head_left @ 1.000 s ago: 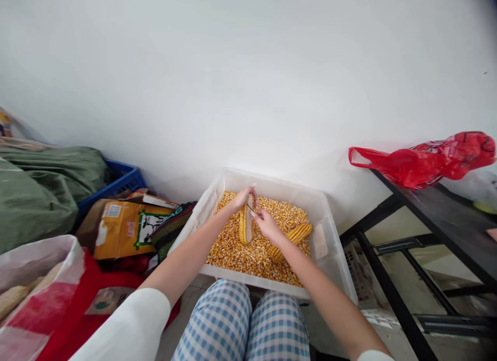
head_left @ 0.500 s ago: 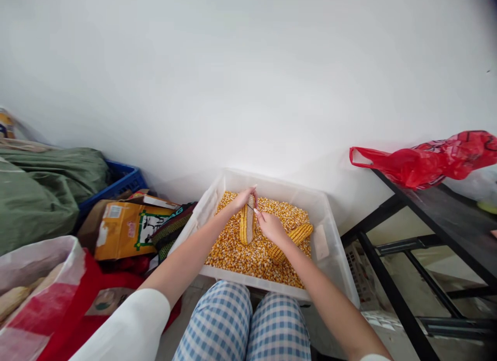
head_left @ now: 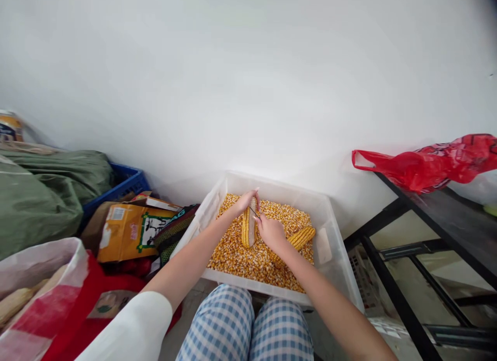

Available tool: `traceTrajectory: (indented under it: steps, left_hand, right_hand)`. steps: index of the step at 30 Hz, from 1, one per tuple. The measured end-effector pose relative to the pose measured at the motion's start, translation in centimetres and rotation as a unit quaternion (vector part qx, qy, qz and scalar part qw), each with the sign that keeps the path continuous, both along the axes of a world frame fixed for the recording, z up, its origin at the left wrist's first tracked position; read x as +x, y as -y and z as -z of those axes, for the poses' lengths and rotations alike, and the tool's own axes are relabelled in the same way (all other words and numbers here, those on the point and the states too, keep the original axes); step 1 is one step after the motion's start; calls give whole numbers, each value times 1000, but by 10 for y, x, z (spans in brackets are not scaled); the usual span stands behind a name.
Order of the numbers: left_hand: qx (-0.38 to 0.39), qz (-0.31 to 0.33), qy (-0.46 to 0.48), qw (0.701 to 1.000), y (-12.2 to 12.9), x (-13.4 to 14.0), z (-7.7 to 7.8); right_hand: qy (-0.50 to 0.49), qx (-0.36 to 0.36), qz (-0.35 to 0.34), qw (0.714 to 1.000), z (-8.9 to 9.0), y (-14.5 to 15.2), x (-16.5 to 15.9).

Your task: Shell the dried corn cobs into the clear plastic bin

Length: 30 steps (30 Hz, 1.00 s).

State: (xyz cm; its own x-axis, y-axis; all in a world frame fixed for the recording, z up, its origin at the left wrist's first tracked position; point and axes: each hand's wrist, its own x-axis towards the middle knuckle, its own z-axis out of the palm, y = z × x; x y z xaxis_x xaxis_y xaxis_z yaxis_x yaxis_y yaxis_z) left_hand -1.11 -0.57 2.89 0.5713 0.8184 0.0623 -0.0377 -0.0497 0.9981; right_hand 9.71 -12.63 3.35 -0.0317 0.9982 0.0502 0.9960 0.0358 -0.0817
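My left hand (head_left: 247, 200) is closed around the upper end of a corn cob (head_left: 248, 230), which is tilted over the loose kernels. A pale strip without kernels runs along the cob, with yellow rows beside it. My right hand (head_left: 271, 231) is closed on a thin metal tool (head_left: 253, 212), perhaps a screwdriver; its tip meets the cob near my left fingers, and its handle is hidden in my palm. A second corn cob (head_left: 303, 238), full of kernels, lies partly behind my right wrist. Loose corn kernels (head_left: 236, 262) fill much of the translucent plastic bin (head_left: 341, 257).
A black metal frame table (head_left: 404, 206) with a red plastic bag (head_left: 427, 164) stands at the right. To the left are a yellow carton (head_left: 128, 231), a blue crate (head_left: 130, 184), green cloth (head_left: 50, 195) and a red-and-white sack (head_left: 62, 283). A white wall (head_left: 248, 81) rises behind the bin.
My right hand and the tool have shifted slightly against the cob, and more of the metal shaft shows. The whole view has moved a little. My left hand keeps its grip.
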Motion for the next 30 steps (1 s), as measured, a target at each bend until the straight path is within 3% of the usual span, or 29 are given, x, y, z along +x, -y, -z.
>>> traceTrajectory:
  steps: [6, 13, 22, 30]
  left_hand:
    - [9, -3, -3, 1000, -4, -1, 4]
    - [38, -4, -16, 999, -2, -3, 2]
    - [37, -4, -36, 999, 3, -1, -3]
    - [47, 12, -35, 998, 3, 2, -5]
  right_hand:
    - [-52, -9, -33, 998, 6, -3, 9]
    - [-32, 2, -18, 999, 7, -3, 8]
    - [-61, -59, -53, 995, 2, -6, 7]
    - [-30, -33, -37, 998, 6, -2, 4]
